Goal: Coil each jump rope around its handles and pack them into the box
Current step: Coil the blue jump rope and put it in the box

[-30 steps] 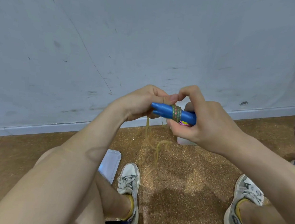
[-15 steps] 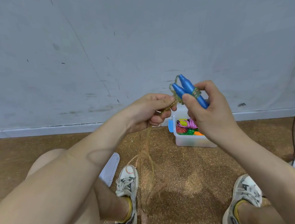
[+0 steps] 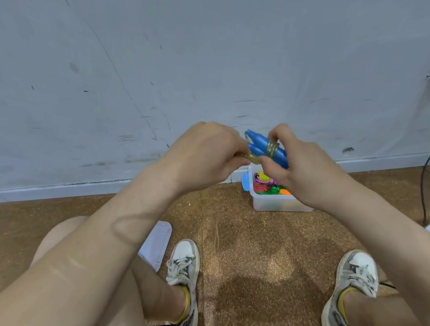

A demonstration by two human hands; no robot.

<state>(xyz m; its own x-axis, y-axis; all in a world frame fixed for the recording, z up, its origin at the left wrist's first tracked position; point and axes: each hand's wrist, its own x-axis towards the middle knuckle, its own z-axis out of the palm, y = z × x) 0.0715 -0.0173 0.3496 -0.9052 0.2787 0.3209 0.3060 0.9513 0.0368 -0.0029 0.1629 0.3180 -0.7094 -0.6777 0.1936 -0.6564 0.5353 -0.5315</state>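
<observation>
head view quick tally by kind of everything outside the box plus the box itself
blue handles: 2
held rope: 1
box: 1
lid: 1
shoes: 2
hands: 2, left hand and right hand
total: 9

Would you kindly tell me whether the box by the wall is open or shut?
Open: the box has no lid on, and coloured ropes show inside from above. A lid lies by the left shoe.
</observation>
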